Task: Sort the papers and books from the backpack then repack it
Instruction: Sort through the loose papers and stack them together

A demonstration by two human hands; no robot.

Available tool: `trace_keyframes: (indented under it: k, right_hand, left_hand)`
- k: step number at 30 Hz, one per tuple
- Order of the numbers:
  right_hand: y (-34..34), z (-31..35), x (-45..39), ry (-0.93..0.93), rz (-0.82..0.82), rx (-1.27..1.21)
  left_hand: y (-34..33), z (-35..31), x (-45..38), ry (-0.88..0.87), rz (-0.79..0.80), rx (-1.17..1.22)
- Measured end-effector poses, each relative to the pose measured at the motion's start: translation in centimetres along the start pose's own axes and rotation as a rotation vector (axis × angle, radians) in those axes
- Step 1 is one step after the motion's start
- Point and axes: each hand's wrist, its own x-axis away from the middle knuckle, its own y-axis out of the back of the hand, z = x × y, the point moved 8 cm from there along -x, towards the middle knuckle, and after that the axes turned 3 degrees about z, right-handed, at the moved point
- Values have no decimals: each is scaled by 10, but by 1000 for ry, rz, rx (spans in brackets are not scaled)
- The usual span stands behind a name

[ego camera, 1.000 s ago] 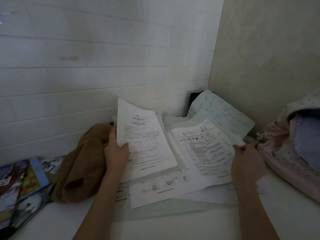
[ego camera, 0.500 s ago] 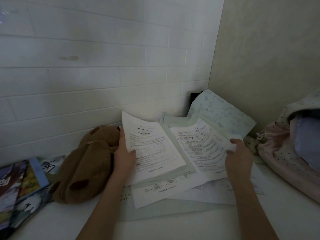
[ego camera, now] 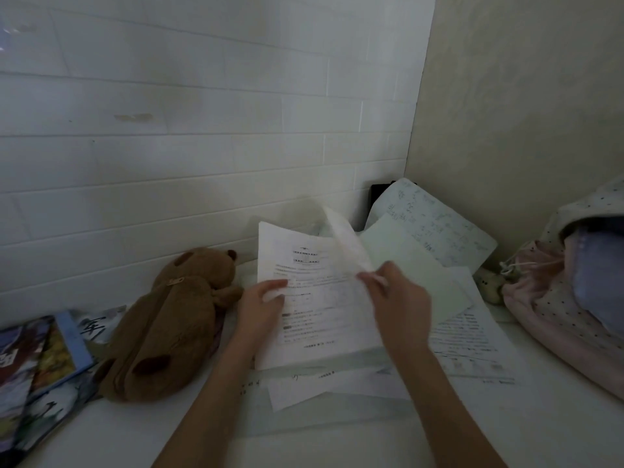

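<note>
The sorting step was in hand, judging by the books (ego camera: 37, 352) stacked at the far left of the tabletop (ego camera: 337, 447) beside a brown plush bear (ego camera: 169, 325). The left hand (ego camera: 261, 307) gripped the left edge of a printed worksheet (ego camera: 314, 305), thumb on top. The right hand (ego camera: 398, 298) pinched a thin upturned sheet (ego camera: 347, 241) over the loose papers (ego camera: 466, 336), near the open pink backpack (ego camera: 557, 298); laying it flat on the worksheet seemed next.

A white tiled wall (ego camera: 189, 136) (one brownish scuff on it) meets a plain cream wall (ego camera: 526, 96) at the bench's (ego camera: 337, 447) far right corner. The white bench lies in dim light.
</note>
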Motion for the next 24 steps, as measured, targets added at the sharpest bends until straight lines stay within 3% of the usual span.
trace_keyframes:
  k: [2,5,7,9,11,13,15,18,22,24]
  right_hand:
    - [-23,32,12,160,125,1]
    - [-67,46,32,252,536,46]
    - [-82,42,44,194,776,-151]
    - [-85,38,49,12,887,-504]
    - [-78,23,35,-100,685,-602]
    - [-57,-6,16,-175,335,-328]
    - [-36,-40,10,-390,209,-24]
    - [-35,-86,19,-729,395,-123]
    - [-31,-102,17,-810,500,-398]
    - [-36,-101,20,-812,649,-518]
  left_hand:
    - [-6,-4,4,66,42,171]
    - [-15,4,7,294,135,425]
    - [-14,8,4,292,138,257]
    - [-12,8,3,209,118,104]
    - [-16,9,3,157,125,23]
    - [-18,6,5,118,117,-87]
    - [-22,4,8,96,117,-144]
    - [-25,8,7,107,134,-88]
    - [-22,7,3,103,112,57]
    - [-16,7,3,90,85,95]
